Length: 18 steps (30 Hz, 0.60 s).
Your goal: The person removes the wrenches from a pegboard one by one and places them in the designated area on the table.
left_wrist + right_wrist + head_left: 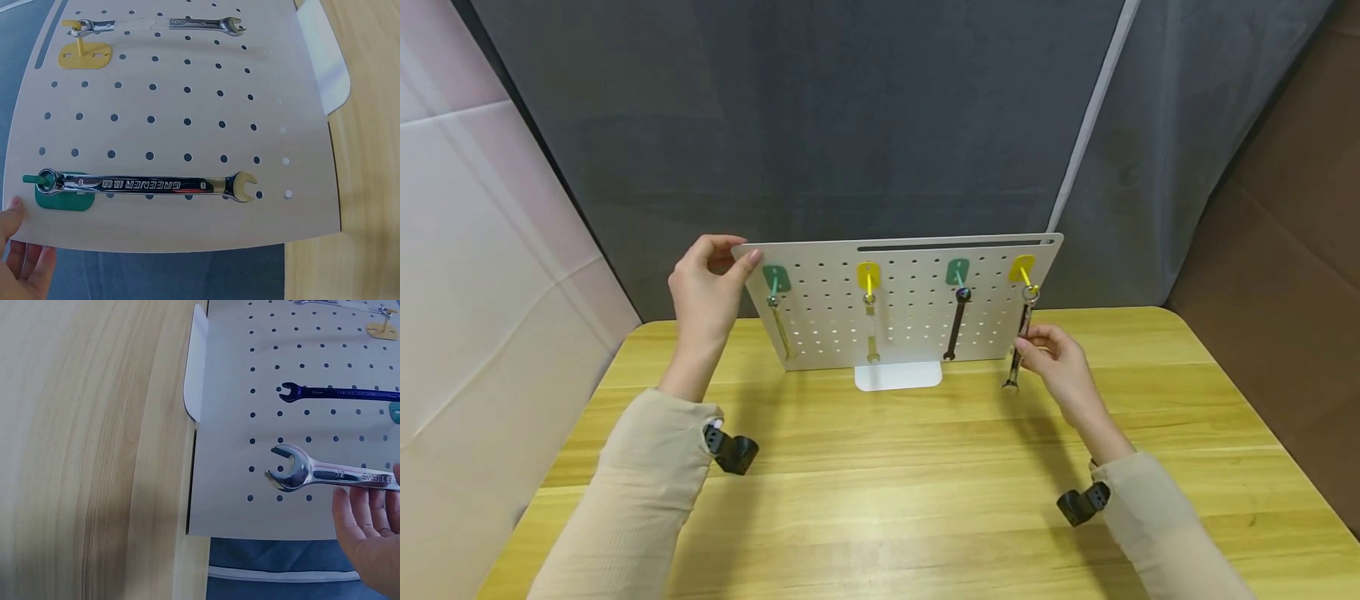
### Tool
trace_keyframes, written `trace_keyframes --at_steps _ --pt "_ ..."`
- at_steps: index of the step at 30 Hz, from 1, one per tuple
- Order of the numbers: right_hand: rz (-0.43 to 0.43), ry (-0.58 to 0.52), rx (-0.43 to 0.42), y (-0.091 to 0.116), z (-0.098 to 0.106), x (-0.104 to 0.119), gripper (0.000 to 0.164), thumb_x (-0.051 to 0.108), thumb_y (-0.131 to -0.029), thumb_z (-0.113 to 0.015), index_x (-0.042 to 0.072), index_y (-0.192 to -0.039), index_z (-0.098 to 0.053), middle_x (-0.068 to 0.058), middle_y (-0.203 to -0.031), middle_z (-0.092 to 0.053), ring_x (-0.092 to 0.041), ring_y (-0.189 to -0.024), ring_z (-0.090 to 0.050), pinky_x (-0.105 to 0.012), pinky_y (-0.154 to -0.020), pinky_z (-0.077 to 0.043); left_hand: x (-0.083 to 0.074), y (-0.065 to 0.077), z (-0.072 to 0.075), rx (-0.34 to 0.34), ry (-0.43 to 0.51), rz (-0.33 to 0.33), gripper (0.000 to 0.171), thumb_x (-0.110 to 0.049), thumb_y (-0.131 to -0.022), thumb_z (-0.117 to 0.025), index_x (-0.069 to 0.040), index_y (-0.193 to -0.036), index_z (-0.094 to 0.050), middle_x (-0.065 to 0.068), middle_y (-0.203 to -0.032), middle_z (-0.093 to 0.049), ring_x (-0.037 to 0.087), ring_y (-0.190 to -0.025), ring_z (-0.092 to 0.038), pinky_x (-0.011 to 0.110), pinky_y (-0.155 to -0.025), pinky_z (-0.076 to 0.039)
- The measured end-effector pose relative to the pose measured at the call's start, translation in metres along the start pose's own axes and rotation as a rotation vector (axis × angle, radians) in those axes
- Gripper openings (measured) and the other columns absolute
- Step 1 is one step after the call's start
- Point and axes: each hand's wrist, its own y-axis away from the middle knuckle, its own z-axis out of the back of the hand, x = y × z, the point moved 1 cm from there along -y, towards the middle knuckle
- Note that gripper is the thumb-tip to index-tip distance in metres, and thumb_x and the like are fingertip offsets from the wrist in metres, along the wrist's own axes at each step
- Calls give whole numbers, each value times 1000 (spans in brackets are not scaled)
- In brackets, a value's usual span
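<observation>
A white pegboard (831,329) stands upright on the table. My left hand (706,283) pinches its upper left corner between thumb and fingers. At the board's right side my right hand (1063,371) holds a shiny combination wrench (325,474) by its shaft, open end downward. That wrench's ring end overlaps the tip of the right yellow hook (1021,268). Other wrenches hang by their rings: a chrome one (144,183) on the left green hook (777,278), another chrome wrench (871,325) on a yellow hook (868,275), and a dark wrench (956,325) on a green hook (957,272).
The board's white foot plate (898,377) juts forward on the wooden table (880,500). Behind the table hangs a dark grey curtain (850,117). A pale sheet (490,233) closes the left side, a brown panel (1285,217) the right.
</observation>
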Motion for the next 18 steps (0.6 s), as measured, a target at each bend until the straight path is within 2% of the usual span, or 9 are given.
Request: trace_keyframes --at_steps 13,18 --pt "18 17 10 10 5 4 36 19 -99 -53 -9 -122 -47 15 -88 -55 5 -82 -61 -15 -76 -52 2 -2 1 9 -34 2 31 -23 -88 -68 -4 -111 -65 11 -105 -67 2 -84 -53 12 -75 -43" --pt "13 -5 10 15 5 6 41 25 -97 -57 -8 -120 -49 13 -89 -57 6 -81 -61 -17 -75 -53 2 -3 2 16 -42 -11 31 -24 -88 -68 -4 -110 -65 11 -105 -68 4 -86 -54 14 -77 -43"
